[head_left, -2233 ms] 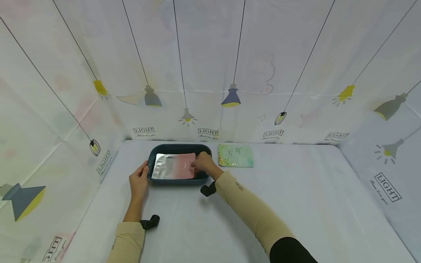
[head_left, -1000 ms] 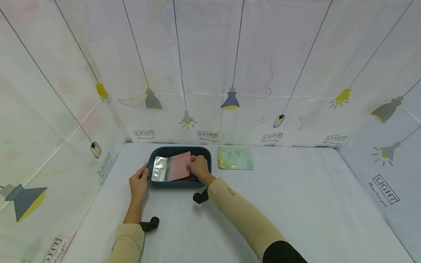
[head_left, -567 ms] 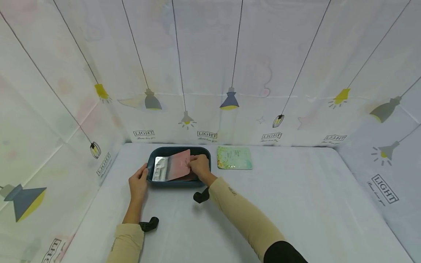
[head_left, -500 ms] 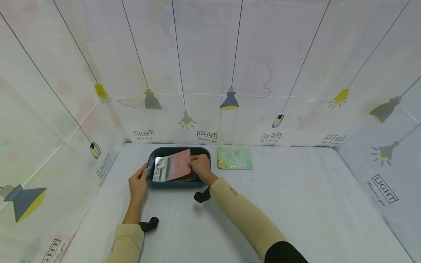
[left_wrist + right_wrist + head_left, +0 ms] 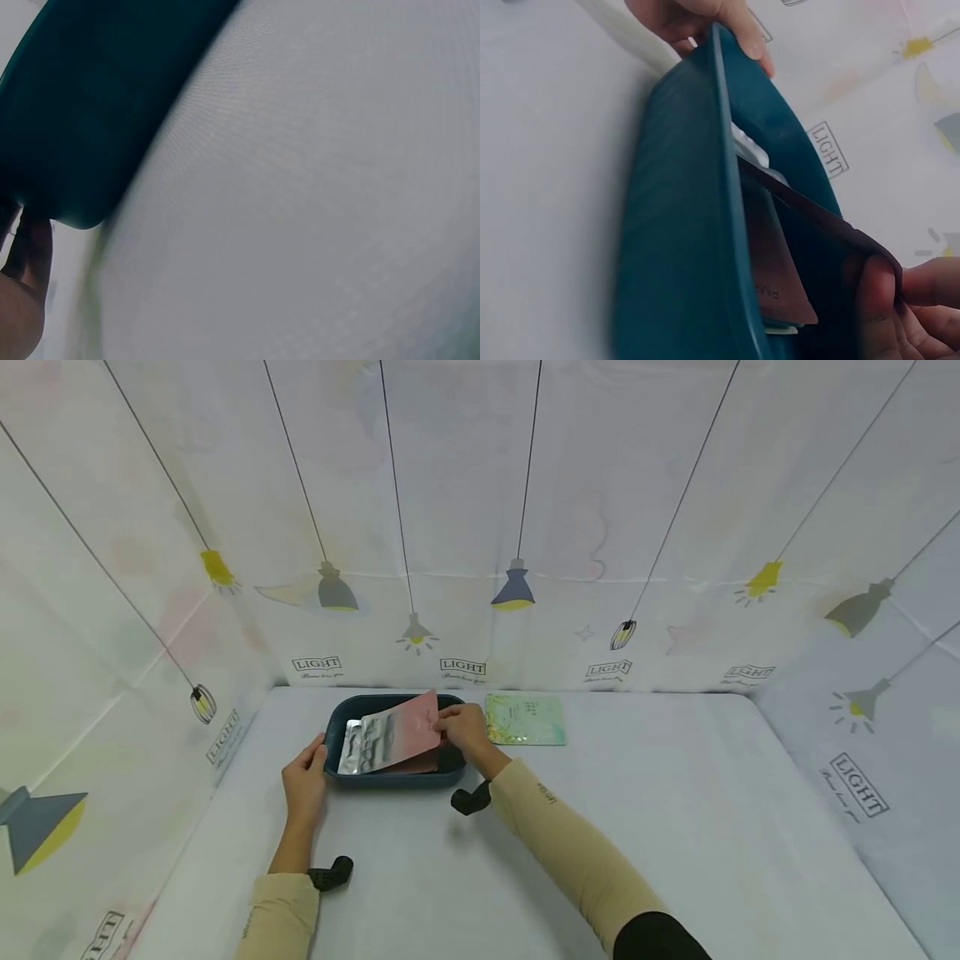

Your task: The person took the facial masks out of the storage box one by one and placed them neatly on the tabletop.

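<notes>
A dark teal tray (image 5: 397, 782) sits near the table's back edge in the head view. My left hand (image 5: 303, 781) holds the tray's left end; the right wrist view shows its fingers (image 5: 742, 34) over the rim. Between thumb and fingers, my right hand (image 5: 468, 731) pinches the right edge of a pink and silver face mask sachet (image 5: 401, 731). That sachet is tilted, its right end raised and its silver end low in the tray. Beneath it lies another pink and silver sachet (image 5: 776, 262), partly hidden. A pale edge shows under that one.
A green flat face mask sachet (image 5: 525, 718) lies on the white table (image 5: 420, 877), right of the tray. Behind the table hangs a white cloth (image 5: 450, 510) printed with lamps. Each wrist wears a black camera mount (image 5: 330, 874).
The right hand has lifted the top sachet's right end upward, showing more of the sachet below. The left hand stays at the tray's left end. The head view has shifted slightly.
</notes>
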Motion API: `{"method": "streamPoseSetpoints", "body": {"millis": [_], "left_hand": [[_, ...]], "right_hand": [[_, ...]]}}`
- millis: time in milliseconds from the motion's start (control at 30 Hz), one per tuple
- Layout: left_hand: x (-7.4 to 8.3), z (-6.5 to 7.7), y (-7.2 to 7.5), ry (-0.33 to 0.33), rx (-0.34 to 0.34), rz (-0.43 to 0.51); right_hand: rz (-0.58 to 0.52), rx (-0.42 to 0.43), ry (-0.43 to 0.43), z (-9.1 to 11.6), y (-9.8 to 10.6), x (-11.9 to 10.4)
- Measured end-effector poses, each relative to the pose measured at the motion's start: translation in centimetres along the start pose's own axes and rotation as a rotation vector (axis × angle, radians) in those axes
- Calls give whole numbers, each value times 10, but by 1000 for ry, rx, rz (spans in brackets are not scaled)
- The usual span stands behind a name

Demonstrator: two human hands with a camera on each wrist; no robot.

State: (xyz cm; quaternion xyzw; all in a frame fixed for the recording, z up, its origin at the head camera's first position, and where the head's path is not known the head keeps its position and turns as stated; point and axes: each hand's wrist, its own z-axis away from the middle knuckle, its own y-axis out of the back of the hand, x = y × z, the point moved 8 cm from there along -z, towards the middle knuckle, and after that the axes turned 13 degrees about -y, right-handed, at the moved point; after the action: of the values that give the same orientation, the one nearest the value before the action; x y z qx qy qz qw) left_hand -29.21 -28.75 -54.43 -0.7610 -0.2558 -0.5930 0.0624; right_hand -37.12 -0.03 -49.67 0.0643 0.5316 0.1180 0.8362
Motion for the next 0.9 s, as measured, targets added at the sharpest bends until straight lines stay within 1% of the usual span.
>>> {"method": "streamPoseSetpoints", "body": {"millis": [167, 267, 367, 533, 633, 667, 867, 900], "left_hand": [[1, -2, 1, -12, -4, -5], [0, -3, 1, -11, -6, -6], [-2, -2, 0, 0, -4, -3], [-3, 0, -1, 11, -2, -1], [-3, 0, -3, 19, -5, 17], [-7, -1, -3, 18, -2, 23], [-5, -1, -1, 10, -4, 3], [-1, 1, -1, 12, -7, -2]], "right_hand": [[-48, -17, -28, 1, 12, -3], [-79, -26, -52, 0, 20, -1], [-105, -28, -58, 0, 30, 0], [-127, -35, -51, 3, 47, 3], [-138, -38, -48, 5, 59, 6], [-143, -38, -46, 5, 63, 7], [-176, -47, -39, 4, 86, 9], [-177, -46, -37, 4, 90, 9]]}}
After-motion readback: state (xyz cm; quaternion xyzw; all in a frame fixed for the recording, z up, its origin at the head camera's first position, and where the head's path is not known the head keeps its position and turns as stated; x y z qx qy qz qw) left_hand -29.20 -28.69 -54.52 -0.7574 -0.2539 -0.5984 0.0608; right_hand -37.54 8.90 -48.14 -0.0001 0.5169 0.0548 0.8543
